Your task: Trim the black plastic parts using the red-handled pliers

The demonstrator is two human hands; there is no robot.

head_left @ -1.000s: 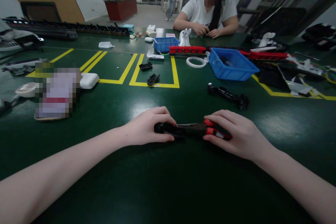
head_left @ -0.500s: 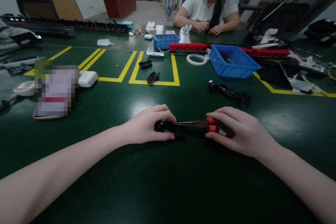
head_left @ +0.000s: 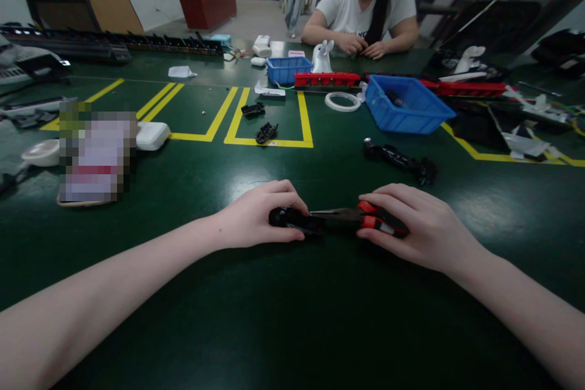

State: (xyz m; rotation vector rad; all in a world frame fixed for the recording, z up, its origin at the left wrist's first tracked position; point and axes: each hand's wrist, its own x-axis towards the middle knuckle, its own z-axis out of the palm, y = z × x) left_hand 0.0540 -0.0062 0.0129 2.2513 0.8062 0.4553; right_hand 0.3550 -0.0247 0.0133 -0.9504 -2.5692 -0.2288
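Two hands worked low over the table (head_left: pixel 256 317), clutter beyond them.
The left hand (head_left: pixel 265 214) gripped a black part (head_left: pixel 290 219); the right (head_left: pixel 411 225), palm down, grasped pliers (head_left: pixel 340 215) pointing at it. A black arm piece (head_left: pixel 397 158) lay just beyond the pliers, before the blue bin (head_left: pixel 406 106); the phone (head_left: pixel 98 158) lay far left.

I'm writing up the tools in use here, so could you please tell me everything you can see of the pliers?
The pliers have red handles with black and pale patches and slim, dark, metallic-looking jaws that taper to a narrow nose. They lie roughly level, low over the green tabletop, nose pointing left. The right hand grips the handles, partly hiding them. The tips meet or nearly meet the black part in the left hand; actual contact is unclear.
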